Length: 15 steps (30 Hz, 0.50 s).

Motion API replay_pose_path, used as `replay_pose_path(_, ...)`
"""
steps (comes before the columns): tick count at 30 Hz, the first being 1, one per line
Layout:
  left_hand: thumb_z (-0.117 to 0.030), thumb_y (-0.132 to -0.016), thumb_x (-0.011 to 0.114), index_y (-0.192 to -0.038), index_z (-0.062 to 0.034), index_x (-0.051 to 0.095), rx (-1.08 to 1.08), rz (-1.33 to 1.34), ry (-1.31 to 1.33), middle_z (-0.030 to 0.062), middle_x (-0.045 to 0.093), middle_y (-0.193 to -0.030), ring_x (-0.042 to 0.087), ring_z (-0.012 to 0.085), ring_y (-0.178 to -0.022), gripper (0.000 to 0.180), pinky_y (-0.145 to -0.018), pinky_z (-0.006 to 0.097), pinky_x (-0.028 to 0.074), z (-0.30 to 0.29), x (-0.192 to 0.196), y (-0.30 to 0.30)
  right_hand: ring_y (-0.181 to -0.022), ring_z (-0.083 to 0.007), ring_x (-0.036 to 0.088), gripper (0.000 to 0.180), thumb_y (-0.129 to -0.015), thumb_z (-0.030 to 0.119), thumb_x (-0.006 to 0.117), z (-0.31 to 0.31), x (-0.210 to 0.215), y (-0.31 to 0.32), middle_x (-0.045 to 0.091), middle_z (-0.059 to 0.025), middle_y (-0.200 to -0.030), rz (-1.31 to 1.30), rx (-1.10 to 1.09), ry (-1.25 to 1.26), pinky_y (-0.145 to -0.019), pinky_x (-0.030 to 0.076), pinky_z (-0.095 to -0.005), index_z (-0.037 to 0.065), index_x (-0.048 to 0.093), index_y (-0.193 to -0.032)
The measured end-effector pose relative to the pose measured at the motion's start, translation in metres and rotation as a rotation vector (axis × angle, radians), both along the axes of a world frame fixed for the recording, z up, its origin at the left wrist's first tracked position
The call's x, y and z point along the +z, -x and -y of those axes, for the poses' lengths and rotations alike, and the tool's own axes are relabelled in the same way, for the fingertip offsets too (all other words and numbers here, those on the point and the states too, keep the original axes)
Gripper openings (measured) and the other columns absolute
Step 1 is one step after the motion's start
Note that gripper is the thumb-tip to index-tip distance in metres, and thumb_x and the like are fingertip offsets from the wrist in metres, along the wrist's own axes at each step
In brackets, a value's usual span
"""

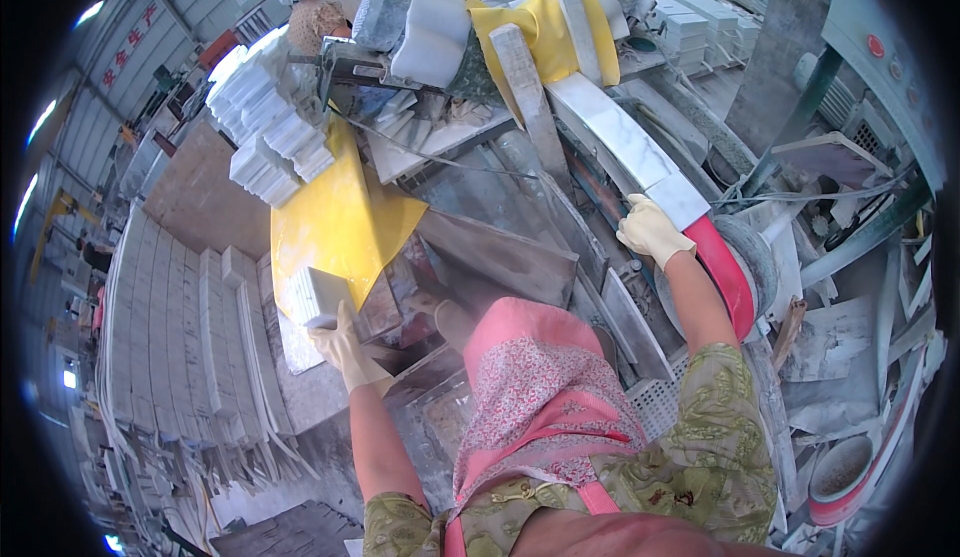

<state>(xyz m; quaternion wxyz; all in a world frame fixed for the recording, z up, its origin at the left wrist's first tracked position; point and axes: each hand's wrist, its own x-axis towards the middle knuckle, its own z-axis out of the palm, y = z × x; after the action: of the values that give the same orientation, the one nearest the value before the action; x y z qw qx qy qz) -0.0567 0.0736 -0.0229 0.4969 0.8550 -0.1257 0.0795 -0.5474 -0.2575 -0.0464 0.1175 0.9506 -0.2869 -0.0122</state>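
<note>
While the right hand [652,232] presses the white marble strip [625,152], apparently flat-palmed, keep the left hand [343,349] gripping the white stone block [318,295] squarely.

- A yellow sheet [335,219] is spread over the work area at about 10 o'clock of centre.
- White stone blocks [265,127] are stacked at 11 o'clock, just above the yellow sheet.
- Rows of pale slabs [180,337] are laid side by side at 9 o'clock.
- A round basin [840,467] is seen among grey debris at 4 o'clock.
- A grey stone panel [775,47] is propped upright at 1 o'clock.
- Further white blocks [690,27] are piled at 1 o'clock, near the panel.
</note>
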Motion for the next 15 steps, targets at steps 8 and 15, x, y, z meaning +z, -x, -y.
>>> replay_pose_path(8, -0.047, -0.074, 0.082, -0.137, 0.0096, 0.043, 0.001, -0.003, 0.000, 0.0319, 0.059, -0.125, 0.062, 0.0431, -0.111, 0.092, -0.098, 0.045, 0.049, -0.0004, -0.0046, -0.0030, -0.077, -0.0265, 0.071, 0.038, -0.089, 0.030, 0.054, -0.0039, 0.0069, -0.0035, 0.072, -0.0128, -0.071, -0.022, -0.019, -0.021, -0.111, 0.036, -0.0367, 0.010, 0.074, -0.063)
replay_pose_path(15, -0.049, -0.075, 0.081, -0.134, 0.0105, 0.045, -0.023, 0.042, 0.001, 0.0312, 0.060, -0.123, 0.062, 0.0435, -0.111, 0.091, -0.097, 0.047, 0.049, -0.0005, -0.0063, -0.0044, -0.075, -0.0273, 0.070, 0.036, -0.088, 0.030, 0.056, -0.0029, 0.0092, -0.0049, 0.071, -0.0117, -0.069, -0.046, -0.032, -0.017, -0.108, 0.038, -0.0367, 0.011, 0.072, -0.062)
